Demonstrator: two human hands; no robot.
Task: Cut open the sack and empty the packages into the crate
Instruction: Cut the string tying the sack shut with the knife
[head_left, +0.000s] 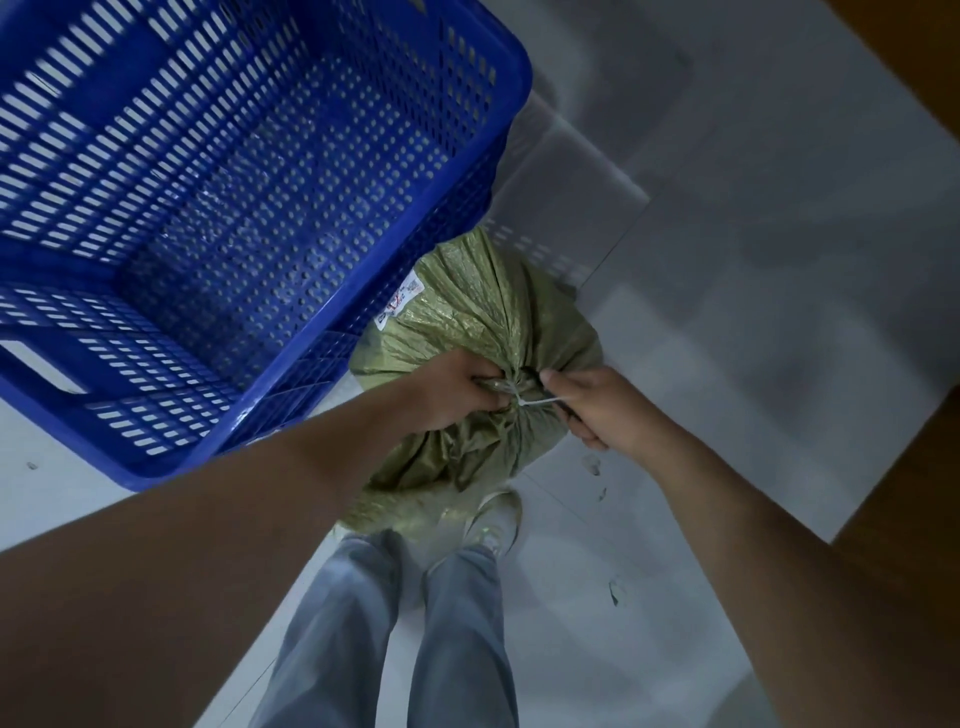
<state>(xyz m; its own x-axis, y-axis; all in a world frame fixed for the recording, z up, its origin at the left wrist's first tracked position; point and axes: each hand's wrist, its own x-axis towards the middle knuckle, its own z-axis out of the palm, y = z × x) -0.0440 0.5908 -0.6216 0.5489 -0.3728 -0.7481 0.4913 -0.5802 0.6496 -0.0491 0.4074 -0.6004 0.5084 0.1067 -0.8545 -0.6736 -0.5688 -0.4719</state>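
Note:
A green woven sack (467, 322) stands on the floor right in front of my feet, its neck gathered and bound by a white tie (535, 401). My left hand (457, 387) grips the bunched neck from the left. My right hand (602, 405) is closed around a dark-handled tool, mostly hidden in the fist, its tip at the tie. A white label (400, 299) is stuck on the sack's upper left side. The blue perforated crate (511, 67) stands to the left of the sack, touching it; nothing shows inside it. The packages are hidden inside the sack.
The pale tiled floor (753, 312) spreads to the right of the sack. A brown wooden surface (914, 467) borders it along the right edge. My legs in grey trousers and one light shoe (496, 525) sit just below the sack. Small dark scraps (615, 592) lie on the floor.

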